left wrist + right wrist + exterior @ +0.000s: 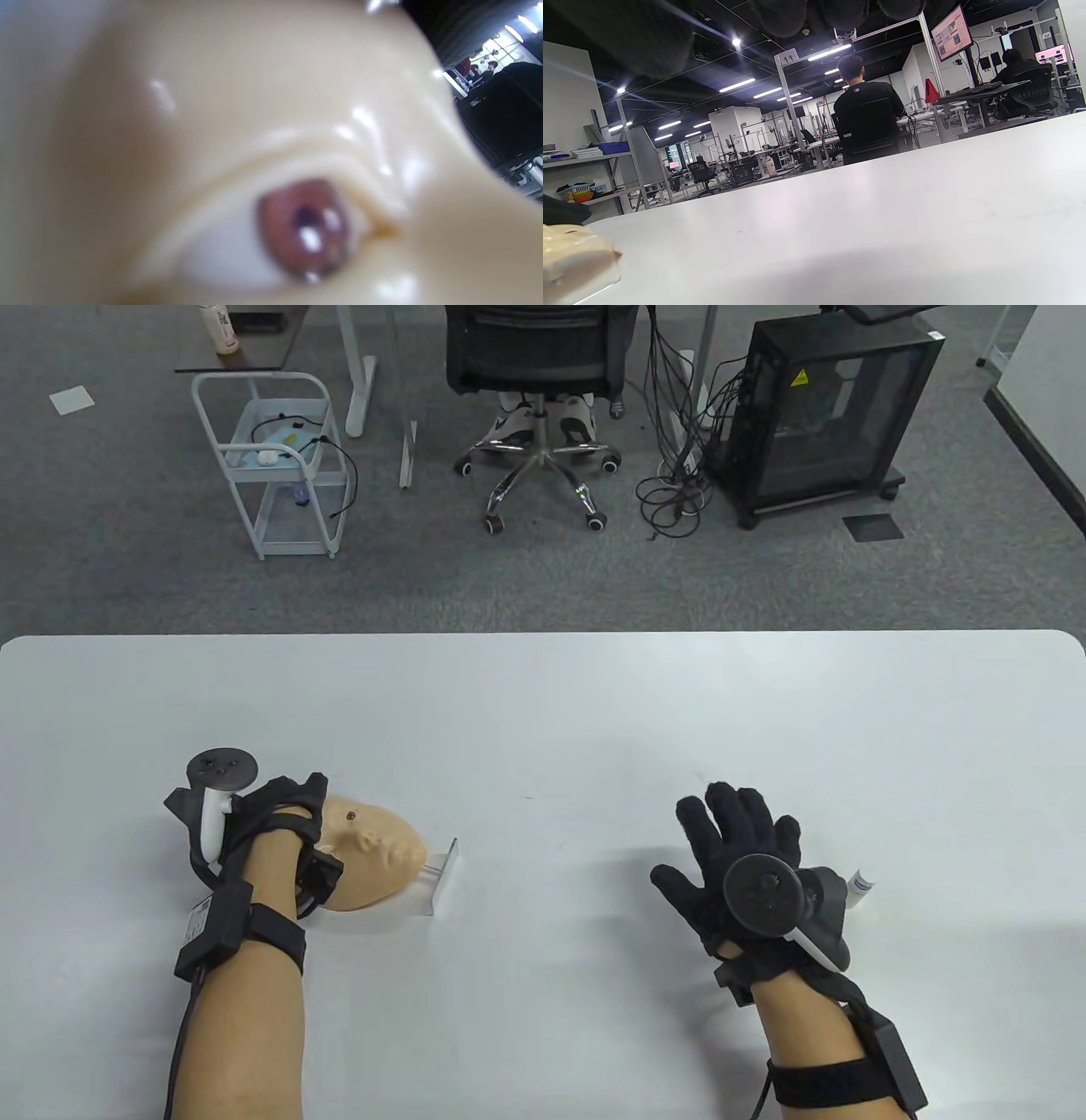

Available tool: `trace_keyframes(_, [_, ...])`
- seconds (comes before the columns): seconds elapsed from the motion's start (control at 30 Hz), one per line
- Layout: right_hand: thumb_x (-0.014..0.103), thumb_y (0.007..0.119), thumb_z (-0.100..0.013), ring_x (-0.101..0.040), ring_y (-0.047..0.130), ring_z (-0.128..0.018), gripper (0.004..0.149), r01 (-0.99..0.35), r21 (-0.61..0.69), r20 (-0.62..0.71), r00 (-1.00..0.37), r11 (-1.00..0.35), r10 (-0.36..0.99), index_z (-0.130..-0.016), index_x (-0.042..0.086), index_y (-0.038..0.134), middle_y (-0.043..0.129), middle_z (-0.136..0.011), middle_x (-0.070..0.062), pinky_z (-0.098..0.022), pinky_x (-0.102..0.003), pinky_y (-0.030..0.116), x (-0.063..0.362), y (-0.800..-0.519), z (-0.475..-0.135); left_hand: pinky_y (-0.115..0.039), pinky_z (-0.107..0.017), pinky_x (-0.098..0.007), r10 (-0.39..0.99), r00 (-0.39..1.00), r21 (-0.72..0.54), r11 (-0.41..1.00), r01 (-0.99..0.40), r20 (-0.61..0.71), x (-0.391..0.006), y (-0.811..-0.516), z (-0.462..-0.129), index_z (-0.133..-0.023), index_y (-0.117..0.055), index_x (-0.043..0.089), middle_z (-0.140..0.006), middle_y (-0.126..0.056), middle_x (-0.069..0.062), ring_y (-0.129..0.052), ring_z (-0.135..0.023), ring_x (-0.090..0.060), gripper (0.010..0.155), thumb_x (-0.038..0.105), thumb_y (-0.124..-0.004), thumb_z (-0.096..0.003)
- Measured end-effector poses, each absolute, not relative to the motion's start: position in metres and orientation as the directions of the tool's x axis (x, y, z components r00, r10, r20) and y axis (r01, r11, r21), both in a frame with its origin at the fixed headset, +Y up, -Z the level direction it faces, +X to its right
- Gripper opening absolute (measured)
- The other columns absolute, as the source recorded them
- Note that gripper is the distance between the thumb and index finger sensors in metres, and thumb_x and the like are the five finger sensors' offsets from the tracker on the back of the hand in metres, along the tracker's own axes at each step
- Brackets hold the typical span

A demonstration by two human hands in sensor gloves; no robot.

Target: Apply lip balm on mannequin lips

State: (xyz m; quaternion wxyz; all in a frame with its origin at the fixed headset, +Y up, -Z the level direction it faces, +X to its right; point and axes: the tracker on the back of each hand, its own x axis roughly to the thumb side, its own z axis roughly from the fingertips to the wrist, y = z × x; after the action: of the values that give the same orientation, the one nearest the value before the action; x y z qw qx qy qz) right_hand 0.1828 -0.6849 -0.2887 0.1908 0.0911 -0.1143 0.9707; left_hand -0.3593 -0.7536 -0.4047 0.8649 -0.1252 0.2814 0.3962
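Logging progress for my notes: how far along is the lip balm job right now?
Barely started. Done: the left hand rests on the forehead end of the mannequin face, apparently steadying it. In hand: nothing; the right hand hovers spread above the table, fingers empty. Left: a small white tube, probably the balm, lies beside that hand, not picked up; applying it to the lips remains.

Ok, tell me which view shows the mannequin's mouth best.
The table view: the mannequin face lies sideways with its lips visible, the left hand on its forehead. The left wrist view shows only a blurred eye; the right wrist view catches just an edge of the face.
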Motion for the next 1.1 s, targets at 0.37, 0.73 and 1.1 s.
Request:
trace_keyframes(0.37, [0.067,0.084,-0.048,-0.049,0.045,-0.109,0.082,-0.409,-0.180,0.228,-0.902,-0.895,0.367,-0.111,0.027,0.051,0.042,-0.122,-0.014,-0.069,-0.074,0.039,0.183,-0.685,-0.289,-0.081,-0.035,-0.050,0.726,0.351,0.033,0.457,-0.889,-0.591,-0.353,-0.770,-0.400,-0.103,-0.066,0.010,-0.055,-0.090,-0.005,-0.090,-0.028,-0.020,0.062,0.055,-0.078,-0.0624])
trace_keyframes(0.73, [0.067,0.085,-0.047,-0.048,0.046,-0.109,0.082,-0.411,-0.182,0.230,-0.901,-0.893,0.368,-0.111,0.028,0.052,0.043,-0.122,-0.013,-0.069,-0.074,0.041,0.183,-0.685,-0.289,-0.080,-0.036,-0.049,0.813,0.447,-0.285,0.358,-0.889,-0.374,-0.274,-0.744,-0.423,-0.101,-0.073,0.018,-0.050,-0.094,-0.002,-0.091,-0.024,-0.022,0.053,0.054,-0.082,-0.0633])
trace_keyframes(1.1, [0.067,0.084,-0.047,-0.048,0.046,-0.109,0.082,-0.414,-0.184,0.226,-0.901,-0.892,0.371,-0.111,0.028,0.052,0.043,-0.122,-0.014,-0.070,-0.073,0.044,0.185,-0.683,-0.289,-0.078,-0.038,-0.052,0.731,0.678,-0.630,0.492,-0.601,-0.076,-0.122,-0.733,-0.436,-0.096,-0.080,0.020,-0.049,-0.096,-0.003,-0.091,-0.025,-0.025,0.049,0.054,-0.086,-0.0611])
